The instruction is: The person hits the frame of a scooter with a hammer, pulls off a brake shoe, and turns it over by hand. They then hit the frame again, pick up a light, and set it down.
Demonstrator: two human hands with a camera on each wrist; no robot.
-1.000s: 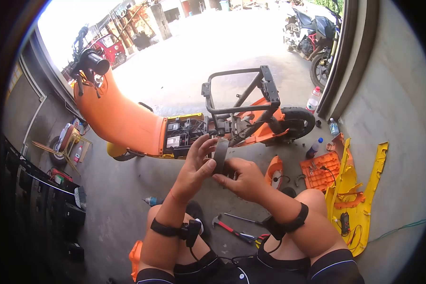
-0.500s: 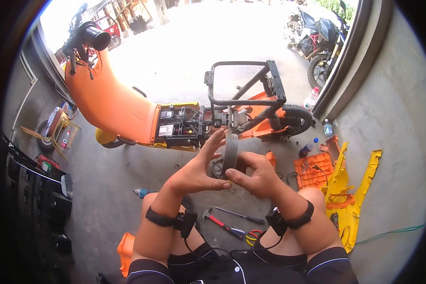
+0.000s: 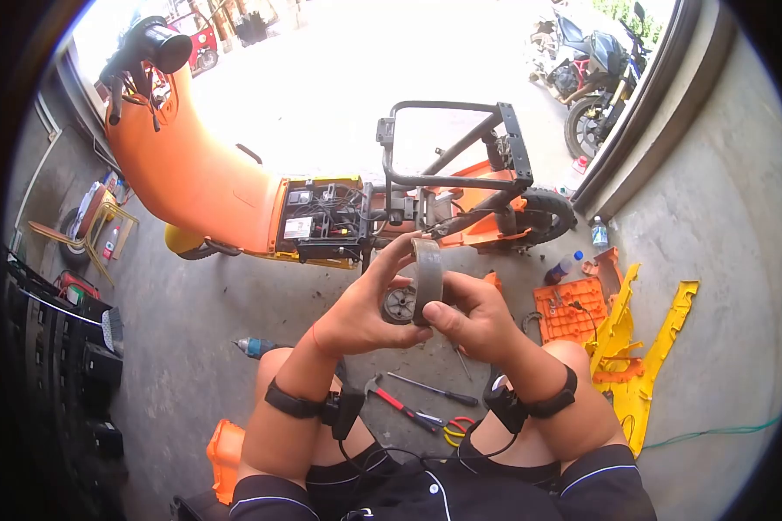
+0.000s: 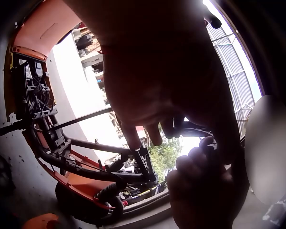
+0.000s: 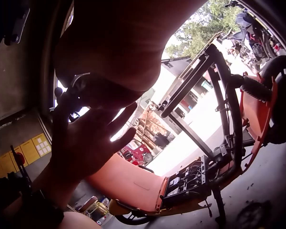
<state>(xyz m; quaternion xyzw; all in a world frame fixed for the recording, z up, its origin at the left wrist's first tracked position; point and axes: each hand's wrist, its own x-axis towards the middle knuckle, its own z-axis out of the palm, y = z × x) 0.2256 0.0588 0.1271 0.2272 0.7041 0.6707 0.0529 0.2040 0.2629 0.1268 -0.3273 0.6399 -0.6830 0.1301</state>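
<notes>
In the head view, I locate a grey curved band (image 3: 427,273) in front of the person's torso, raised above the floor and seen nearly edge-on, its long axis close to vertical. The left hand (image 3: 356,314) spans it: the fingers are spread and arched toward the upper end, the thumb is at the lower end, and the band sits between them. The right hand (image 3: 480,323) pinches the lower part from the opposite side, with its thumb flat on the outer face; I cannot tell where its other fingertips bear. Both wrist views are too dark for me to read the contact surfaces. Beyond the left hand, a spoked wheel (image 3: 399,306) lies on the floor, partly covered by the fingers. Behind it stands an orange scooter (image 3: 208,195), its wiring compartment (image 3: 321,213) exposed and a black tubular frame (image 3: 456,181) rising at the rear. Between the person's knees I identify a red-handled hammer (image 3: 397,402), a screwdriver (image 3: 462,399) and a tool with red and yellow handles (image 3: 456,431). A blue tool (image 3: 254,347) rests near the left knee. Right of the scooter lie an orange panel (image 3: 567,308) and yellow panels (image 3: 660,352).
</notes>
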